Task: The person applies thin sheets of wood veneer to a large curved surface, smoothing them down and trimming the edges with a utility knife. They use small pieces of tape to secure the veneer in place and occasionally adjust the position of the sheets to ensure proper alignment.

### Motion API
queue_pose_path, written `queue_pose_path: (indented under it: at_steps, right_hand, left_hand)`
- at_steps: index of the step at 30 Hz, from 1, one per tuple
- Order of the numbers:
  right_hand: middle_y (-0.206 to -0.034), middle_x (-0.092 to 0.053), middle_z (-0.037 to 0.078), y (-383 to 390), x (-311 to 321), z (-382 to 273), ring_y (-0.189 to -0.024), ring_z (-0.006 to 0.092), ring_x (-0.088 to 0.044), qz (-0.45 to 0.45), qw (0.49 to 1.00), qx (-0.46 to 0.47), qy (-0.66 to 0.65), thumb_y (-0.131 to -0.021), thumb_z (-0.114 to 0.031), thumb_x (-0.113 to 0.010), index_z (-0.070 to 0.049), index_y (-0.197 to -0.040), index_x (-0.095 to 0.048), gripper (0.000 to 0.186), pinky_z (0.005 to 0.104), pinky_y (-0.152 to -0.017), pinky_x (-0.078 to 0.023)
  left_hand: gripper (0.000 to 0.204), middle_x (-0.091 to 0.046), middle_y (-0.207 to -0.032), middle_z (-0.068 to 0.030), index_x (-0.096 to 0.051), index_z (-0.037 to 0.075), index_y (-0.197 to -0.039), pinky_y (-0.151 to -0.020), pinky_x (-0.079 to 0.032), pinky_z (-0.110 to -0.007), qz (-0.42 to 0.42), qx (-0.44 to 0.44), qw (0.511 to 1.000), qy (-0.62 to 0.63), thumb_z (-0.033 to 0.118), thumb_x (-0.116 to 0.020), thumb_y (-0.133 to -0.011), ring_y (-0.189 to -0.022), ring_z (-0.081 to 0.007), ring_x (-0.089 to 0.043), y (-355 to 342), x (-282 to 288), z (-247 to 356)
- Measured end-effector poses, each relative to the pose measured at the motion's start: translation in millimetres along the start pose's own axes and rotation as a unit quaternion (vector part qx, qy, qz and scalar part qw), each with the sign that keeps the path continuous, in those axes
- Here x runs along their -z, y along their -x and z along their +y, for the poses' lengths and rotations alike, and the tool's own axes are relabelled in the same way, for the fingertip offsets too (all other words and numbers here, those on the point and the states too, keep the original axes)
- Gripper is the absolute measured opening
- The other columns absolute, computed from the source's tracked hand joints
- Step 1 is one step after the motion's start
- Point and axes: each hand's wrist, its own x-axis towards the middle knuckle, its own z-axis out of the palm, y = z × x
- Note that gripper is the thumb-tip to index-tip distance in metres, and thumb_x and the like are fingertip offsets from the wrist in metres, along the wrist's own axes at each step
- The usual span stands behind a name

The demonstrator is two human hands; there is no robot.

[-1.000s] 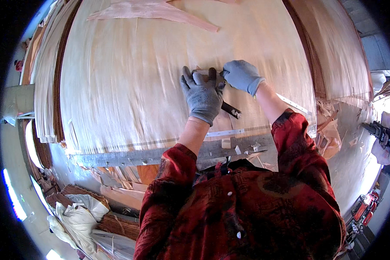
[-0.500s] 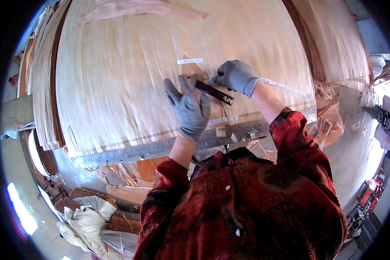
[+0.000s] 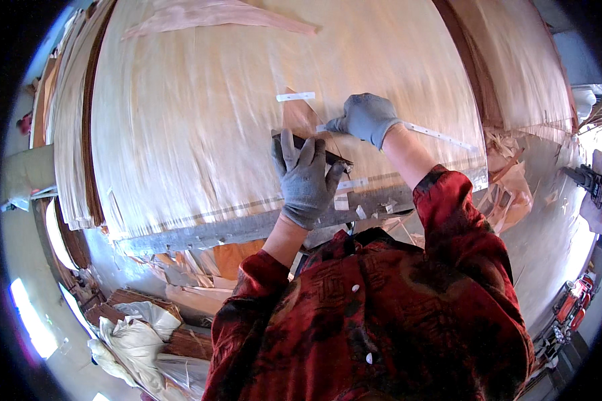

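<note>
My left hand (image 3: 306, 184), in a grey glove, lies over a black bar-shaped tool (image 3: 332, 158). Its fingers curl across the bar, hiding the middle, and the thumb is near the bar's right end. My right hand (image 3: 368, 120), gloved alike, pinches a strip of white perforated tape (image 3: 441, 136); a short end shows left of the fingers and the long tail trails right. Between the hands a brown pointed veneer piece (image 3: 301, 113) lies on the pale veneer sheet (image 3: 201, 120). One short tape piece (image 3: 295, 97) crosses its tip, and another tape piece (image 3: 354, 184) lies near the sheet's front edge.
A torn pinkish veneer strip (image 3: 221, 15) lies at the sheet's far side. More veneer stacks stand left (image 3: 73, 134) and right (image 3: 515, 60). Veneer scraps (image 3: 508, 190) hang at the right corner. White plastic sheeting (image 3: 130, 344) lies at lower left, red machinery (image 3: 572, 304) at lower right.
The black tool has shifted left and my left hand now covers it, where before the hand was beside it with fingers raised. My right hand has moved only slightly, still with the tape.
</note>
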Motion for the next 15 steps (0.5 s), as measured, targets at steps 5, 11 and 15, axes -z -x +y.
queue_pose_path:
  at_steps: [5, 11, 15]
  right_hand:
    - [-0.084, -0.065, 0.016, -4.0, -4.1, 5.1, -0.081, 0.0318, -0.063, -0.007, 1.000, 0.024, 0.002, -0.078, -0.050, -0.052, -0.006, -0.081, -0.067, 0.047, 0.0406, -0.071, -0.049]
    - [-0.086, -0.064, 0.015, 8.3, -8.3, 21.7, -0.084, 0.0322, -0.061, -0.035, 0.996, 0.068, -0.054, -0.081, -0.032, -0.049, -0.008, -0.084, -0.063, 0.027, 0.0425, -0.071, -0.047]
    - [-0.085, -0.063, 0.015, 13.3, -22.1, 23.6, -0.084, 0.0349, -0.059, 0.012, 0.994, 0.077, -0.078, -0.081, -0.026, -0.049, -0.009, -0.086, -0.059, 0.021, 0.0435, -0.071, -0.046]
  left_hand:
    - [0.070, -0.040, -0.130, -0.0155, -0.037, 0.002, -0.130, -0.103, -0.015, -0.056, -0.008, -0.026, 0.997, 0.072, 0.034, -0.061, -0.073, -0.126, -0.0405, -0.025, 3.2, -21.4, -0.2]
    - [0.072, -0.036, -0.135, -0.0167, -0.032, 0.000, -0.131, -0.103, -0.020, -0.053, -0.008, -0.014, 0.998, 0.058, 0.032, -0.062, -0.073, -0.127, -0.0389, -0.029, -3.6, -31.3, 5.1]
    - [0.072, -0.039, -0.132, -0.0165, -0.035, 0.005, -0.131, -0.103, -0.016, -0.057, 0.036, -0.025, 0.995, 0.087, 0.031, -0.065, -0.071, -0.128, -0.0364, -0.027, 0.3, -39.8, 3.8]
